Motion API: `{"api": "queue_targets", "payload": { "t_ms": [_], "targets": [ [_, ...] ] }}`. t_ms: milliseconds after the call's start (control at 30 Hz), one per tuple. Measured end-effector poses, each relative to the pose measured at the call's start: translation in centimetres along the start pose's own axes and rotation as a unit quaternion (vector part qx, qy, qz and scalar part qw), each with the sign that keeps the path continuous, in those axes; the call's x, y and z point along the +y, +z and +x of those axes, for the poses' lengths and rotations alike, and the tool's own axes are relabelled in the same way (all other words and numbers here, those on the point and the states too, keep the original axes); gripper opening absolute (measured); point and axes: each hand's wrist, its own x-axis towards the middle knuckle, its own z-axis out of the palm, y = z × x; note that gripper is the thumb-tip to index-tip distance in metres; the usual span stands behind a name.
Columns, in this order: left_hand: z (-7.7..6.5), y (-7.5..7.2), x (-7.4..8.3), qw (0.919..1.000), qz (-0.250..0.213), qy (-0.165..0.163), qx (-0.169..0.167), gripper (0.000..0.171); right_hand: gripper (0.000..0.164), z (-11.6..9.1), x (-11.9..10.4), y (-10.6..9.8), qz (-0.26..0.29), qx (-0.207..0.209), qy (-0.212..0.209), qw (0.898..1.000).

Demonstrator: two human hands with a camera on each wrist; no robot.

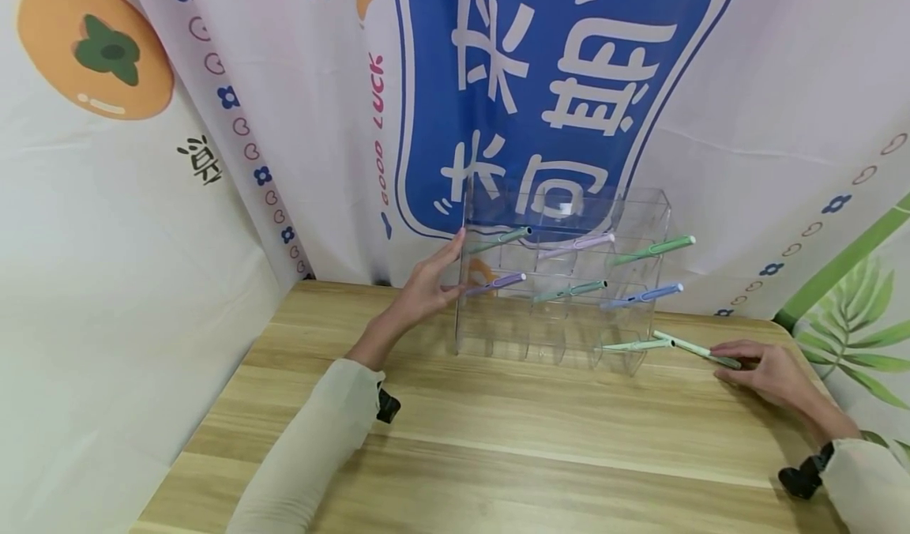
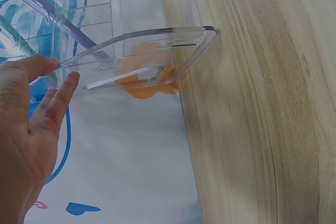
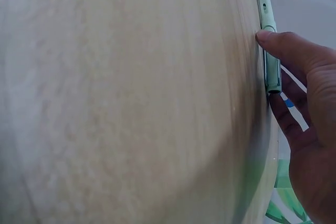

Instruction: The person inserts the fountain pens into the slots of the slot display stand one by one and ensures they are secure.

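My left hand [image 1: 428, 285] grips the left side panel of a clear acrylic rack [image 1: 547, 336], thumb and fingers at the panel's edge [image 2: 131, 34]. Several capped pens stick out of the rack's compartments, among them a purple pen [image 1: 498, 284], a lilac pen [image 1: 579, 243], a green pen [image 1: 657, 250], a blue pen [image 1: 647, 295] and, low on the right, a mint pen [image 1: 640, 345]. To the right of the rack, my right hand [image 1: 771, 376] pinches a light green pen [image 3: 272, 61] by its capped end, close over the table. Its other end points toward the rack's lower right corner.
The rack stands near the back edge of a wooden table [image 1: 498, 455]. Behind it hangs a printed cloth [image 1: 341, 163] with a blue panel and white lettering. Another cloth [image 1: 107, 281] with an orange fruit print covers the left side.
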Motion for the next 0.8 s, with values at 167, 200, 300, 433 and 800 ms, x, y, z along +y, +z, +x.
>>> {"api": "queue_targets", "payload": {
  "t_ms": [167, 200, 300, 433, 800],
  "targets": [
    [0.1, 0.0, 0.1, 1.0, -0.004, -0.001, -0.001, 0.099, 0.024, -0.1, 0.0, 0.0, -0.005, -0.001, 0.019, 1.0],
    [0.1, 0.0, 0.1, 1.0, -0.006, 0.0, -0.002, 0.099, 0.024, -0.2, 0.0, 0.0, -0.004, -0.002, 0.02, 1.0],
    [0.1, 0.0, 0.2, 1.0, -0.007, 0.001, -0.002, 0.1, 0.022, -0.3, 0.0, 0.0, 0.008, 0.002, 0.021, 1.0],
    [0.1, 0.0, 0.2, 1.0, -0.002, -0.002, -0.001, 0.101, 0.021, -0.4, 0.0, 0.1, 0.015, 0.004, 0.021, 1.0],
    [0.0, 0.1, 0.2, 1.0, 0.002, -0.001, 0.002, 0.1, 0.02, -1.2, 0.0, 0.0, 0.011, -0.007, 0.03, 0.999]
  ]
}}
